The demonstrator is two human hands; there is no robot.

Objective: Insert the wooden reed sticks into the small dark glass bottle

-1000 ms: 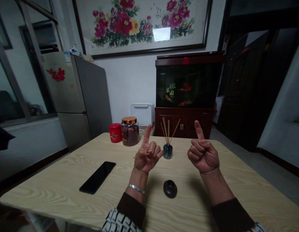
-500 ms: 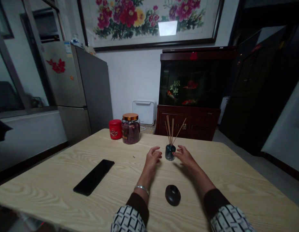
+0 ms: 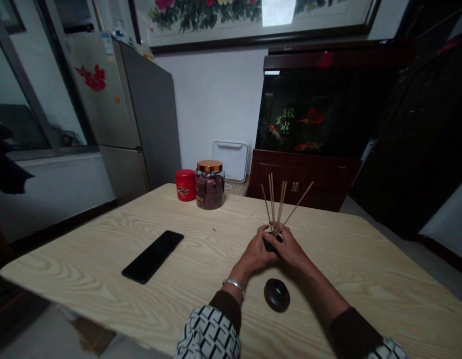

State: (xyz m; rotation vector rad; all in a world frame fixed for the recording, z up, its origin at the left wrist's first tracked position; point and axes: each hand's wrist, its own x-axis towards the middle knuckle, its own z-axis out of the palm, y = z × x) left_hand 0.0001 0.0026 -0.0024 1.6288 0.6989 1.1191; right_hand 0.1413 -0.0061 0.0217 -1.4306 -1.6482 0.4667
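Observation:
A small dark reed diffuser bottle (image 3: pixel 272 242) with several thin wooden sticks (image 3: pixel 280 203) fanning upward stands on the light wooden table (image 3: pixel 103 249). My left hand (image 3: pixel 255 254) wraps round the bottle's left side. My right hand (image 3: pixel 292 252) closes round its right side. Together the fingers hide most of the bottle. A dark round cap-like object (image 3: pixel 276 294) lies on the table just in front of my hands, between my forearms.
A black phone (image 3: pixel 153 256) lies flat at the left. A red tin (image 3: pixel 185 184) and a glass jar with a copper lid (image 3: pixel 210 184) stand at the far edge. Behind are a fridge (image 3: pixel 122 109), a fish tank (image 3: pixel 313 117) on a cabinet, and a white box (image 3: pixel 231 160).
Both hands came down from raised, pointing poses, reached the diffuser bottle and closed round it. The view tilted down and shifted.

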